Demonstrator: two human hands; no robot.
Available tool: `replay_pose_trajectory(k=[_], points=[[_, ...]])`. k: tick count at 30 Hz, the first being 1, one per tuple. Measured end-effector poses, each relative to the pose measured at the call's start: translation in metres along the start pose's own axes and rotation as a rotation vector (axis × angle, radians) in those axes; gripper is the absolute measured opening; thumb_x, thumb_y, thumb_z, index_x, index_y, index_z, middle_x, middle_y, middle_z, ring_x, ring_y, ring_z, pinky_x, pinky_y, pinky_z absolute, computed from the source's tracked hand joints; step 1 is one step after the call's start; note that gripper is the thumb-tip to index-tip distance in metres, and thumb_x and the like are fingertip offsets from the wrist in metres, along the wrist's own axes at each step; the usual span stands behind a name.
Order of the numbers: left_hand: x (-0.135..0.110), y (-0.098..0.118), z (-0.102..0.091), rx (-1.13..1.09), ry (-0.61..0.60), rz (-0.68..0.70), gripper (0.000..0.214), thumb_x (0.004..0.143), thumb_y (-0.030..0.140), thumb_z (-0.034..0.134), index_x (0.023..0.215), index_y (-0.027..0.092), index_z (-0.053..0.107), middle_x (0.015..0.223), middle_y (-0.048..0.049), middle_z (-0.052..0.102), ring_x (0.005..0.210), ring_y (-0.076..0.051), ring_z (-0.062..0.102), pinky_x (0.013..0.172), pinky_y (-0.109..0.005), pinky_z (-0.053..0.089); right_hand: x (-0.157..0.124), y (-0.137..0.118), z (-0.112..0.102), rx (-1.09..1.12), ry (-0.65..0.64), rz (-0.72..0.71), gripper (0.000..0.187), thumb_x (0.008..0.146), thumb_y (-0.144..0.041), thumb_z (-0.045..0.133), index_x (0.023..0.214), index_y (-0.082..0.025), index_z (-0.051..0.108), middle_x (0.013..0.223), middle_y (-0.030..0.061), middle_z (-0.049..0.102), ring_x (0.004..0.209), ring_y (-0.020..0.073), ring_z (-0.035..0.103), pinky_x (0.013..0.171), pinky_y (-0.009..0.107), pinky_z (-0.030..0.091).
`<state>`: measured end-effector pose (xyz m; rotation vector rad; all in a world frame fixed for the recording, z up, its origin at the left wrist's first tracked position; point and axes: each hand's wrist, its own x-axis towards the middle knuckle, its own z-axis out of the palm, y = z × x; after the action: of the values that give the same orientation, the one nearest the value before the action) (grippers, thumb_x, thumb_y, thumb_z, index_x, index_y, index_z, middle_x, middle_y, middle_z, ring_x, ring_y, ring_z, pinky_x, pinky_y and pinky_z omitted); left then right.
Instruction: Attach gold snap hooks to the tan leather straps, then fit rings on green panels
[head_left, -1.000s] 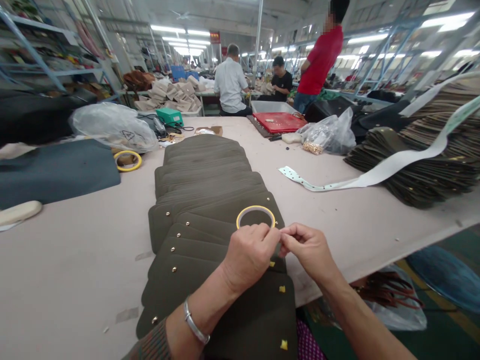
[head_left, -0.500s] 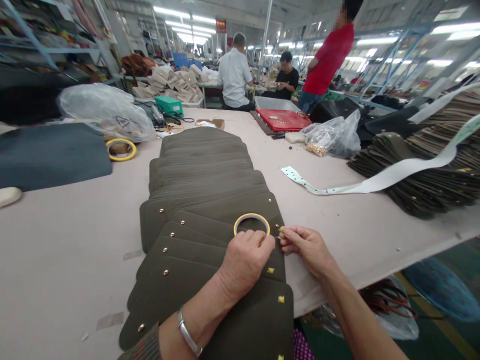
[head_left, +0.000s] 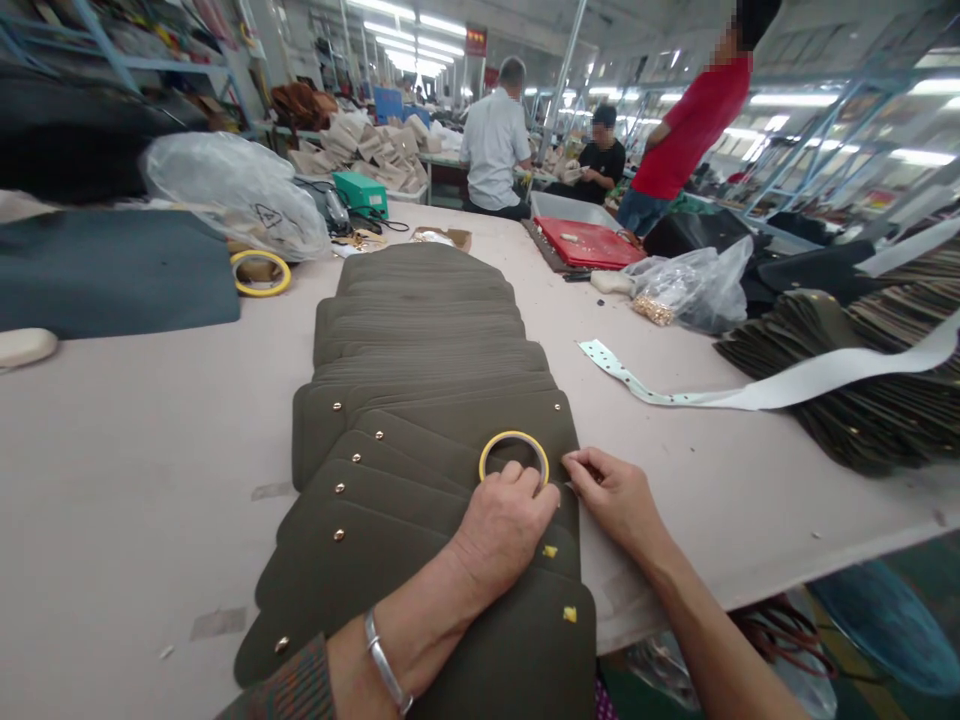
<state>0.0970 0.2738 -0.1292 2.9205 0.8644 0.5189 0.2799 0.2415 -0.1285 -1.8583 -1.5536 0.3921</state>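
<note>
Dark olive panels (head_left: 427, 520) lie overlapped in a long fanned row, with small gold studs (head_left: 339, 535) near their corners. My left hand (head_left: 499, 515) rests over the right part of the row, closed around the lower edge of a roll of yellow tape (head_left: 514, 434) that stands tilted. My right hand (head_left: 619, 500) is at the row's right edge, thumb and forefinger pinched together against a panel's edge. What they hold, if anything, is hidden. Bits of yellow tape (head_left: 570, 614) stick to the right corners of the nearer panels.
A second yellow tape roll (head_left: 260, 290) lies by a plastic bag (head_left: 232, 190) at left. A white strip (head_left: 742, 395) crosses toward a stack of dark pieces (head_left: 840, 400) at right. Farther back are a green box (head_left: 360, 194), a red folder (head_left: 589, 243) and several people.
The view has shifted slightly left. The yellow bit showing at my right fingertips is no longer visible; those fingers now cover the spot where a stud showed. My left hand still grips the tape roll.
</note>
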Motion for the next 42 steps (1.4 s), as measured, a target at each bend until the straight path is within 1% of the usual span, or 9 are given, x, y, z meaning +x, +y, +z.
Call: replay_pose_trajectory(k=[10, 16, 18, 23, 29, 35, 37, 40, 42], points=[[0.000, -0.001, 0.002, -0.012, 0.016, -0.044, 0.009, 0.093, 0.020, 0.049, 0.088, 0.020, 0.056, 0.098, -0.0052, 0.059, 0.085, -0.022, 0.053, 0.067, -0.033, 0.051, 0.001, 0.000, 0.003, -0.031, 0.065, 0.038, 0.026, 0.083, -0.038, 0.054, 0.080, -0.019, 0.071, 0.078, 0.0061, 0.074, 0.066, 0.0205, 0.065, 0.064, 0.030, 0.047], [-0.001, -0.001, 0.002, -0.023, 0.020, -0.052, 0.008, 0.092, 0.021, 0.050, 0.087, 0.020, 0.056, 0.097, -0.0047, 0.059, 0.085, -0.023, 0.052, 0.066, -0.032, 0.051, -0.002, 0.006, -0.002, 0.043, -0.039, 0.111, 0.033, 0.086, -0.046, 0.054, 0.082, -0.018, 0.071, 0.052, -0.0005, 0.062, 0.043, 0.0154, 0.055, 0.044, 0.026, 0.043], [0.000, -0.001, 0.001, -0.028, 0.022, -0.056, 0.009, 0.093, 0.021, 0.049, 0.088, 0.020, 0.056, 0.097, -0.0047, 0.059, 0.085, -0.023, 0.052, 0.066, -0.032, 0.051, -0.004, 0.007, -0.002, 0.021, -0.023, 0.052, 0.031, 0.086, -0.044, 0.055, 0.084, -0.018, 0.072, 0.058, 0.0011, 0.067, 0.049, 0.0165, 0.059, 0.048, 0.027, 0.047], [0.000, -0.001, 0.002, -0.038, 0.023, -0.057, 0.012, 0.094, 0.021, 0.046, 0.088, 0.020, 0.057, 0.096, -0.0047, 0.059, 0.085, -0.023, 0.053, 0.066, -0.033, 0.051, -0.007, 0.008, 0.006, -0.097, 0.095, -0.111, 0.024, 0.086, -0.034, 0.054, 0.087, -0.020, 0.073, 0.092, 0.0077, 0.075, 0.081, 0.0227, 0.069, 0.076, 0.034, 0.053], [-0.001, -0.001, 0.003, -0.045, 0.021, -0.063, 0.011, 0.093, 0.019, 0.047, 0.088, 0.019, 0.057, 0.095, -0.0053, 0.060, 0.084, -0.023, 0.052, 0.066, -0.033, 0.051, -0.005, 0.005, 0.014, -0.166, 0.117, -0.118, 0.026, 0.085, -0.033, 0.051, 0.088, -0.019, 0.073, 0.090, 0.0102, 0.075, 0.080, 0.0243, 0.070, 0.077, 0.037, 0.053], [-0.001, 0.000, 0.002, -0.048, 0.020, -0.069, 0.011, 0.093, 0.020, 0.047, 0.088, 0.019, 0.057, 0.096, -0.0054, 0.059, 0.084, -0.023, 0.052, 0.065, -0.034, 0.051, 0.003, 0.004, 0.014, -0.183, 0.142, -0.042, 0.027, 0.083, -0.035, 0.053, 0.088, -0.019, 0.074, 0.092, 0.0104, 0.076, 0.083, 0.0257, 0.070, 0.081, 0.039, 0.053], [-0.001, 0.000, 0.002, -0.048, 0.021, -0.072, 0.012, 0.094, 0.020, 0.046, 0.089, 0.019, 0.057, 0.096, -0.0056, 0.059, 0.084, -0.023, 0.052, 0.066, -0.033, 0.051, 0.007, 0.006, 0.011, -0.157, 0.123, 0.014, 0.029, 0.081, -0.038, 0.057, 0.096, -0.018, 0.073, 0.082, 0.0085, 0.075, 0.072, 0.0234, 0.070, 0.072, 0.037, 0.055], [0.000, 0.000, 0.002, -0.049, 0.023, -0.072, 0.010, 0.093, 0.021, 0.048, 0.089, 0.020, 0.058, 0.097, -0.0059, 0.060, 0.085, -0.023, 0.052, 0.065, -0.033, 0.050, 0.009, 0.012, 0.005, 0.084, 0.058, 0.179, 0.047, 0.080, -0.045, 0.061, 0.116, -0.015, 0.063, 0.063, 0.0019, 0.069, 0.046, 0.0174, 0.061, 0.047, 0.030, 0.051], [0.000, -0.001, 0.002, -0.048, 0.024, -0.070, 0.009, 0.092, 0.020, 0.050, 0.088, 0.020, 0.057, 0.096, -0.0058, 0.060, 0.084, -0.023, 0.053, 0.064, -0.032, 0.050, 0.005, 0.017, 0.000, 0.241, 0.061, 0.247, 0.048, 0.082, -0.049, 0.059, 0.115, -0.014, 0.059, 0.061, 0.0002, 0.066, 0.043, 0.0155, 0.058, 0.043, 0.029, 0.049]])
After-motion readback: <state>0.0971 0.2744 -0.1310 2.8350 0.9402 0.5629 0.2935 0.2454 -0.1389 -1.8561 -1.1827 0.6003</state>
